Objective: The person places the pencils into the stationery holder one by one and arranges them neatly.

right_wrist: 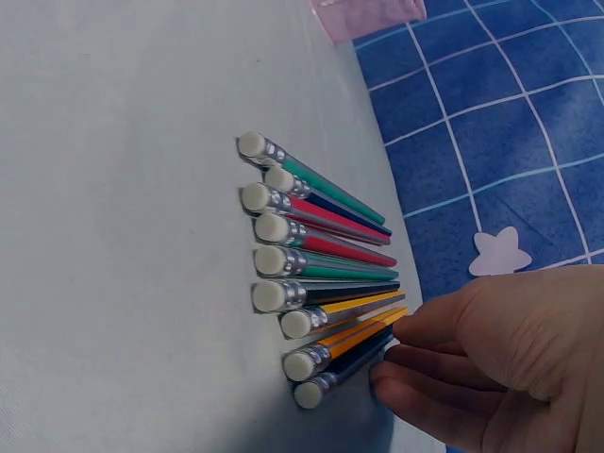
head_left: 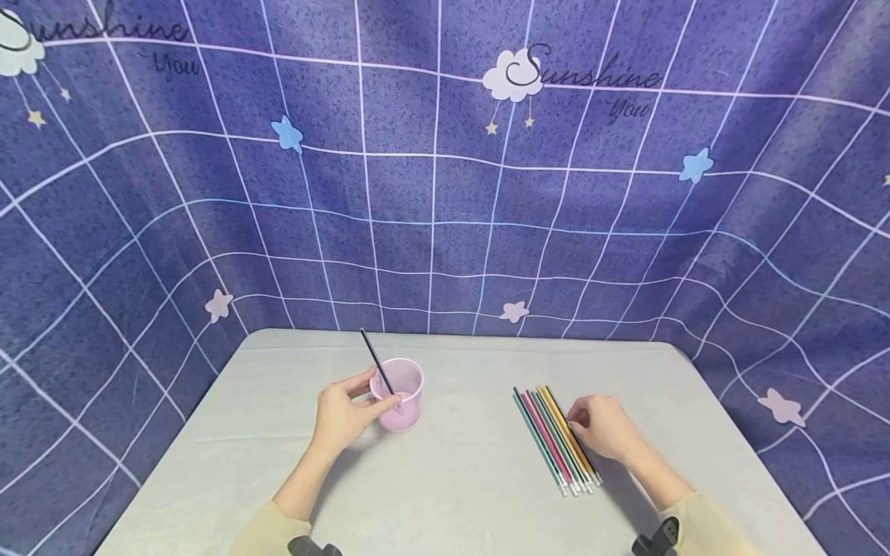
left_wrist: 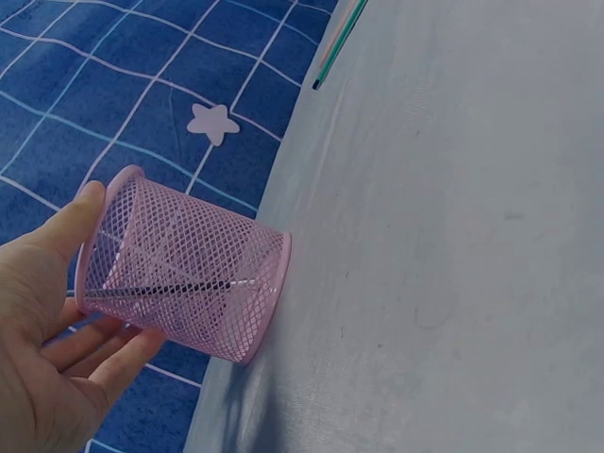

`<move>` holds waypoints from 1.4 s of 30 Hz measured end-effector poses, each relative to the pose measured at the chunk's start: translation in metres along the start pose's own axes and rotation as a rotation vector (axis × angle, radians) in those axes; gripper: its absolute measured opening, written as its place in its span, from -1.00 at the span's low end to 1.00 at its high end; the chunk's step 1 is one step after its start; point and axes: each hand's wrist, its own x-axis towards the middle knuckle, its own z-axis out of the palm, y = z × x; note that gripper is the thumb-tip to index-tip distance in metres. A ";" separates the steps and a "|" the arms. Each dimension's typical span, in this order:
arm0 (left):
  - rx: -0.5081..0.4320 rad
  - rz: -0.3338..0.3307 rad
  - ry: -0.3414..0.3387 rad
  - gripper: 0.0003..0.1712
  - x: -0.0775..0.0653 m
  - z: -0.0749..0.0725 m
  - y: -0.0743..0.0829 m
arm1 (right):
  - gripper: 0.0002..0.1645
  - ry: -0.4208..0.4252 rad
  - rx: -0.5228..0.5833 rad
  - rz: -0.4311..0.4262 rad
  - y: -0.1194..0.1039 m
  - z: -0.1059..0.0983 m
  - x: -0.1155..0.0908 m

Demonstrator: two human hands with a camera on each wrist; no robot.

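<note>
A pink mesh pencil cup (head_left: pixel 401 417) stands on the table at the left of centre, with one dark pencil (head_left: pixel 375 359) leaning inside it. My left hand (head_left: pixel 344 413) holds the cup by its rim, thumb on one side and fingers on the other, as the left wrist view shows (left_wrist: pixel 47 330). To the right lies a row of several pencils (head_left: pixel 549 436) in green, red, yellow and black. At the row's right edge, my right hand (head_left: pixel 605 426) pinches the outermost black pencil (right_wrist: pixel 349 363), its thumb and fingers at the end away from the eraser.
A pale cloth covers the table (head_left: pixel 459 479). Behind and beside it hangs a purple-blue grid curtain (head_left: pixel 459 193) with stars and clouds. In the right wrist view, the pencils' white erasers (right_wrist: pixel 269 295) point away from the curtain.
</note>
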 end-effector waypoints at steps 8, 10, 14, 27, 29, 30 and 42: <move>-0.009 -0.010 -0.005 -0.18 0.000 0.000 -0.001 | -0.88 -0.010 -0.014 0.050 -0.006 0.002 -0.002; -0.006 -0.010 -0.004 -0.18 0.000 0.000 -0.001 | -0.89 -0.017 -0.020 0.067 -0.006 0.002 -0.002; 0.001 -0.012 0.000 -0.17 0.000 0.000 -0.001 | -0.89 -0.028 -0.042 0.100 -0.006 0.003 -0.002; -0.003 -0.010 0.001 -0.18 0.000 0.000 0.000 | -0.91 -0.061 -0.045 0.143 -0.007 -0.002 0.002; -0.005 -0.010 0.001 -0.18 0.000 0.000 -0.001 | -0.92 -0.055 -0.044 0.137 -0.006 -0.006 0.003; -0.007 -0.009 0.002 -0.18 0.000 0.000 -0.001 | -0.92 -0.047 -0.045 0.126 -0.006 -0.008 0.004; -0.012 -0.017 0.002 -0.18 0.000 0.001 -0.001 | -0.91 0.075 0.009 0.056 -0.013 -0.038 0.029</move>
